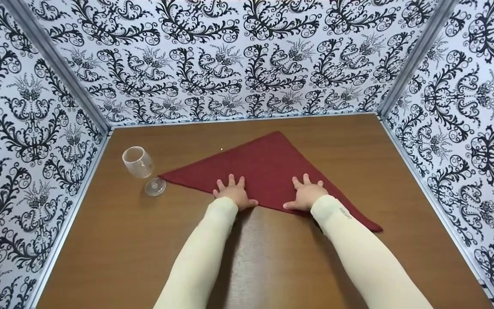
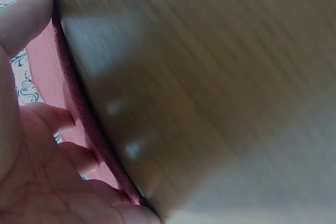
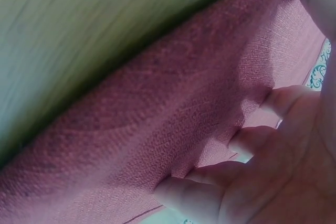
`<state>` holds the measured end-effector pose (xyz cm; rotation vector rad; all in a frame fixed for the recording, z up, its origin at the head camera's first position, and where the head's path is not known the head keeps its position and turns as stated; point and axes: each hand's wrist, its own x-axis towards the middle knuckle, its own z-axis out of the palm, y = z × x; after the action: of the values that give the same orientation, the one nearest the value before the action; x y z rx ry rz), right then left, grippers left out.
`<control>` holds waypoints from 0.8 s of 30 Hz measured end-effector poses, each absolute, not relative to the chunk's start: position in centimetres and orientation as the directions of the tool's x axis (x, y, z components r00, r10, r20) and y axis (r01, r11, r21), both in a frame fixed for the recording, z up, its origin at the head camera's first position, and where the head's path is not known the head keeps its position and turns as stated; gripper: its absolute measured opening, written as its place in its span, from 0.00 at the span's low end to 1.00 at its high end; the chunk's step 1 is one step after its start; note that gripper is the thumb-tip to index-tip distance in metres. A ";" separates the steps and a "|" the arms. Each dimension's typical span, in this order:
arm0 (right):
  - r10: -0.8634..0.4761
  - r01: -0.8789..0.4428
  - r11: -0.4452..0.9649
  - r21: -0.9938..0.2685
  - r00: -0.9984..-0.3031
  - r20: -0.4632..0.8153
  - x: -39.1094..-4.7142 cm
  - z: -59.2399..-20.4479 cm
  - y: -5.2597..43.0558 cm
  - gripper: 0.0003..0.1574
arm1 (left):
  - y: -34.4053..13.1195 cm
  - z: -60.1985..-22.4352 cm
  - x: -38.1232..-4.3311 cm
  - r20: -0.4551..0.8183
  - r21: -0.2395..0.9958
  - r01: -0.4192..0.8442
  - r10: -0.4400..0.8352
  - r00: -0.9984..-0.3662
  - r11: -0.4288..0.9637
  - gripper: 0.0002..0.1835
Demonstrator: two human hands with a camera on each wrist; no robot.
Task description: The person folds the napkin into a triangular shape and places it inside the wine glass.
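Fingers spread apart, the left hand [image 1: 233,195] and right hand [image 1: 309,196] rest on the red cloth [image 1: 268,167], seemingly keeping it flat. Its peak points toward the table's [image 1: 101,257] far edge; near the left edge, perhaps for clearance, stands a glass [image 1: 140,165].

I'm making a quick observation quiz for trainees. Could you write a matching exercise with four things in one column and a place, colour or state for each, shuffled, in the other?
Things:
1. glass
2. cloth
3. hands
4. sleeves

Descriptions:
A. pale cream
B. resting on the cloth's near edge
C. clear, upright, at the left
D. dark red, laid out as a triangle

Pairs: 1-C, 2-D, 3-B, 4-A
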<state>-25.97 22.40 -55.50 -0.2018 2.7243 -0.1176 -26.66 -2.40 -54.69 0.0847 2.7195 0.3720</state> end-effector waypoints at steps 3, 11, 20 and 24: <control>-0.151 -0.113 0.986 -0.120 -0.912 -0.382 -25.8 -55.5 22.4 0.68 | -2.5 -55.2 -27.2 -0.382 0.273 0.013 0.121 -0.916 0.962 0.53; -0.134 -0.098 0.989 -0.106 -0.902 -0.411 -25.6 -54.5 22.0 0.67 | -2.3 -56.5 -28.3 -0.352 0.224 0.050 0.128 -0.927 0.973 0.52; -0.149 -0.085 0.983 -0.162 -0.889 -0.432 -26.6 -53.4 22.8 0.62 | -0.1 -56.4 -26.8 -0.301 0.265 0.068 0.149 -0.942 0.962 0.50; -0.134 -0.060 0.982 -0.176 -0.887 -0.441 -26.4 -53.6 23.2 0.62 | 0.2 -56.9 -27.1 -0.282 0.266 0.064 0.141 -0.949 0.962 0.51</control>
<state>-26.37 23.19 -53.55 -0.1379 2.6608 -0.2174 -27.11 0.18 -56.93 0.1499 2.8104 0.3673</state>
